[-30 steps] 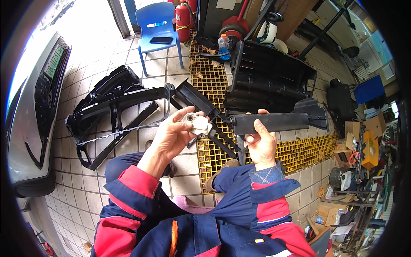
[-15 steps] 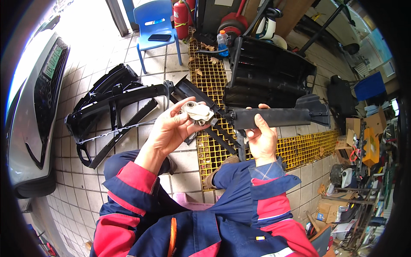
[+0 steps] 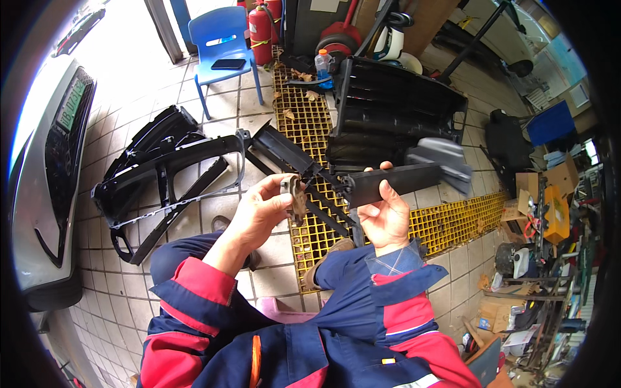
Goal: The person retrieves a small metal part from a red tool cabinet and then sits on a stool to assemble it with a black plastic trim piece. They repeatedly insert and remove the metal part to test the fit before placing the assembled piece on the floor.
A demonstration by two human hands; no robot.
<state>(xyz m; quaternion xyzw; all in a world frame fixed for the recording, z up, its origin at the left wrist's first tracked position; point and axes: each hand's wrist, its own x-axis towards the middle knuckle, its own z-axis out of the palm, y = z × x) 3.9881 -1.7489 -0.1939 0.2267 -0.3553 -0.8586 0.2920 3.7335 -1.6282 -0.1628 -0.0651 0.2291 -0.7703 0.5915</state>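
Between the thumb and fingers of my left hand (image 3: 252, 216) is a small light-grey and brown mechanical housing (image 3: 295, 197), turned edge-on. My right hand (image 3: 388, 218) grips a long black plastic trim piece (image 3: 411, 185), thumb in front and fingertips over its upper edge. Its wide flared end, at the right, is smeared by motion. The piece's left end lies just right of the grey housing, with a small gap between them. Behind it lies a narrow black channel-shaped part (image 3: 284, 150) on the floor.
A black plastic frame (image 3: 169, 169) lies on the tiles at left, near a silver car front (image 3: 46, 220). A large ribbed black panel (image 3: 394, 110) rests beyond the yellow floor grating (image 3: 303, 119). At the back stands a blue chair (image 3: 220, 48) with a phone; cardboard boxes (image 3: 517, 213) are at right.
My left hand has turned the grey housing from its broad face to edge-on. The black trim piece has tilted, its flared end moving left. The whole view has shifted slightly.
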